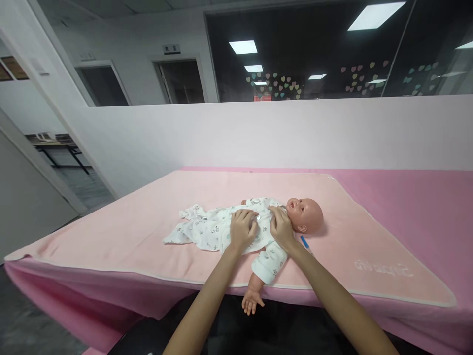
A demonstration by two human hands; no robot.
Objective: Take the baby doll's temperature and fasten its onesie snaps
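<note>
A baby doll (307,212) lies on its back, head to the right, dressed in a white printed romper (210,229). My left hand (243,229) rests on the romper's front at the belly, fingers curled in on the cloth. Up by the collar, my right hand (281,228) has its fingers bent around the cloth just below the doll's chin. A small round snap (258,217) shows on the chest between my hands. The doll's near arm (253,295) reaches over the table edge. The romper's leg parts lie flat to the left.
A pale pink blanket (121,222) covers the table over a darker pink cloth (424,207). Beside the doll's head lies a thin stick with a blue end (304,241), partly hidden by my right arm. A white wall (281,133) with a window stands behind the table.
</note>
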